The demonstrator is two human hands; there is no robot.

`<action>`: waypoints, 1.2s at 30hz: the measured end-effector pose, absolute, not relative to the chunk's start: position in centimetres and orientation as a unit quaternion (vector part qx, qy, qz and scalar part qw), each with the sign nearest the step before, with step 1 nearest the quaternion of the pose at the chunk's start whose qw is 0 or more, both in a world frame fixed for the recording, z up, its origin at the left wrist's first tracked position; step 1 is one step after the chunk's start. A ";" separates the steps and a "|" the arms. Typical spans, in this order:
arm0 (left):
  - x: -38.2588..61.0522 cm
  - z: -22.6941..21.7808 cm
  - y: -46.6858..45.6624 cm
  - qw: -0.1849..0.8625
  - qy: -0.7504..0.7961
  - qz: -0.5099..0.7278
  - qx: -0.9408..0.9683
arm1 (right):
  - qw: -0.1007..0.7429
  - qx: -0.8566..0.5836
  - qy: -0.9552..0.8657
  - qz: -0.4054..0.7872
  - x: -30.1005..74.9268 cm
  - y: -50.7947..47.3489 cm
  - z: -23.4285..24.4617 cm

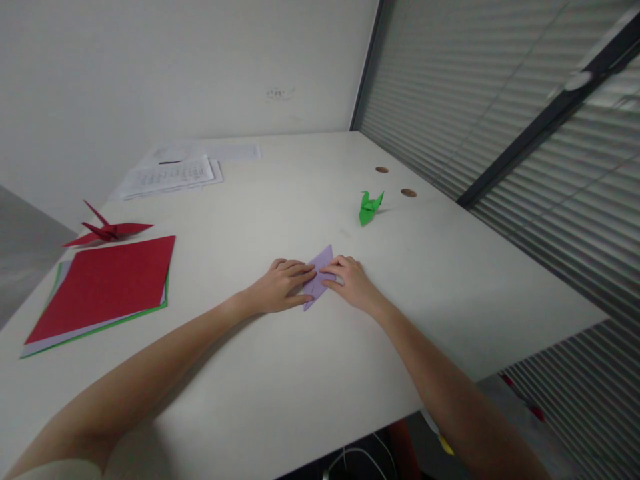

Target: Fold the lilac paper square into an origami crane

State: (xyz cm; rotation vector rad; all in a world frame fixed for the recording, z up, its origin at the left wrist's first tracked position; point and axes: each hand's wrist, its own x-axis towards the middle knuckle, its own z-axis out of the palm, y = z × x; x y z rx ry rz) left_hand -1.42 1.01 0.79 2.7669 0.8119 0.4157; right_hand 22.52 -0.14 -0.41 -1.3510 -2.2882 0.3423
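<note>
A small folded lilac paper (320, 263) lies on the white table (280, 387) in front of me. My left hand (280, 287) presses on its left side, fingers held together and flat on the paper. My right hand (350, 280) presses on its right side, fingertips meeting the left hand's over the fold. The paper's far tip and near tip stick out between the hands; the middle is hidden under the fingers.
A stack of coloured sheets with a red one on top (103, 287) lies at the left. A red paper crane (107, 230) stands behind it. Printed white papers (170, 177) lie at the back left. A green folded figure (370, 208) and two round holes (408, 193) are at the right.
</note>
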 end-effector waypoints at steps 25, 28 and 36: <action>-1.4 0.7 1.2 0.180 0.302 0.265 0.898 | 0.254 -0.439 -0.834 0.219 23.1 -0.6 1.9; -1.3 0.4 1.3 0.175 0.297 0.269 0.900 | 0.219 -0.435 -0.852 0.193 23.5 -0.9 2.4; -1.4 0.5 1.2 0.106 0.279 0.248 0.922 | 0.156 -0.462 -0.856 0.169 23.6 -1.0 2.5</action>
